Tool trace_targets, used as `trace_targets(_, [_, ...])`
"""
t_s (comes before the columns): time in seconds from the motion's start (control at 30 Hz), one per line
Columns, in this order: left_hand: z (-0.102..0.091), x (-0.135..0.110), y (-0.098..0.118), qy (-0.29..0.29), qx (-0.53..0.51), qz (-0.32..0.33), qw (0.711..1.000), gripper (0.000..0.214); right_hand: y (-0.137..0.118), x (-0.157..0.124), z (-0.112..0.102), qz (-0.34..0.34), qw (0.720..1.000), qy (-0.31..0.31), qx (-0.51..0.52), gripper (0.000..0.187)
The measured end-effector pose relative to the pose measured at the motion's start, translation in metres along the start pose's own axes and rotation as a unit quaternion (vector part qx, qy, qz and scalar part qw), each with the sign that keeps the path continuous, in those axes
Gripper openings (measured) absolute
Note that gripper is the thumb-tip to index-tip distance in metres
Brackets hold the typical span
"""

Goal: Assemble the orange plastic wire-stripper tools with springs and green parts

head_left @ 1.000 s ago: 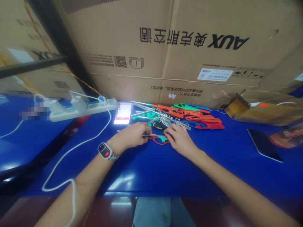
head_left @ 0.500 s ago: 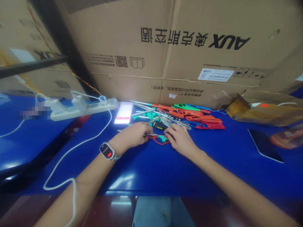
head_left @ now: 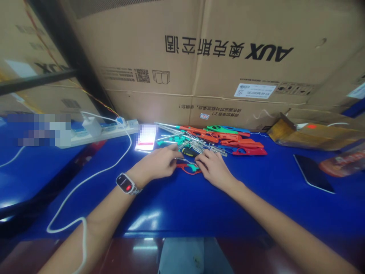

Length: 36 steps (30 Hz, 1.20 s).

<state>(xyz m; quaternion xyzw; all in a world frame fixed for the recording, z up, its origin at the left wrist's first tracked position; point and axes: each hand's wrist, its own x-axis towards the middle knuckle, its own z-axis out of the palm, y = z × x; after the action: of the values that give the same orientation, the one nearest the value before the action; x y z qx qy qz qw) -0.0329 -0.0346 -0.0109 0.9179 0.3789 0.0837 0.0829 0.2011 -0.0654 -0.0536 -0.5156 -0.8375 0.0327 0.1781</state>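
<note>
A red lighter housing (head_left: 180, 166) with a green trigger (head_left: 194, 168) lies on the blue table between my hands. My left hand (head_left: 164, 163) is closed in a pinch at the housing's left end, with a thin pale wire (head_left: 186, 161) running from its fingertips. My right hand (head_left: 213, 167) curls over the right end with thumb and fingers together, where the wire's other end is hidden. Just behind my fingers are a black-and-yellow screwdriver handle (head_left: 189, 152) and a heap of thin metal parts (head_left: 199, 144).
Red lighter housings (head_left: 242, 143), a green one (head_left: 224, 129) and metal rods (head_left: 165, 126) are piled behind. A lit phone (head_left: 146, 137) and a power strip (head_left: 111, 129) stand left, with a white cable (head_left: 94, 177). Right are a dark phone (head_left: 312, 173), a bottle (head_left: 340, 164) and a carton (head_left: 316, 135).
The whole view has shifted slightly, so things appear a little further left. Both hands stay at the red lighter housing, and more of the wire shows between them.
</note>
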Motion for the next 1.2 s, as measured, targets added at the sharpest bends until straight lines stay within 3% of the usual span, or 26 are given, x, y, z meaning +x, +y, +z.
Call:
trace_targets(0.13, [0.0, 0.002, 0.011, 0.0, 0.052, -0.03, 0.998, 0.023, 0.0, 0.0, 0.0, -0.002, 1.0, 0.003, 0.003, 0.02])
trace_targets(0.33, [0.006, 0.008, 0.017, 0.0, 0.124, -0.053, 0.991, 0.05, 0.0, 0.0, 0.001, -0.003, 1.0, 0.001, 0.001, 0.02])
trace_targets(0.47, [0.007, 0.009, 0.02, -0.003, 0.141, -0.044, 0.989, 0.042, 0.0, 0.0, 0.0, -0.005, 1.0, 0.0, 0.002, 0.019])
trace_targets(0.6, [0.009, 0.008, 0.02, -0.008, 0.147, -0.033, 0.989, 0.031, 0.0, 0.0, 0.0, -0.004, 1.0, 0.004, -0.001, 0.019])
trace_targets(1.03, [0.011, 0.006, 0.027, -0.013, 0.15, -0.01, 0.989, 0.027, 0.0, 0.0, 0.001, -0.006, 1.0, 0.005, -0.005, 0.02])
trace_targets(1.2, [0.011, 0.004, 0.022, 0.004, 0.065, -0.015, 0.998, 0.028, 0.0, 0.0, 0.0, -0.004, 1.0, 0.004, -0.008, 0.02])
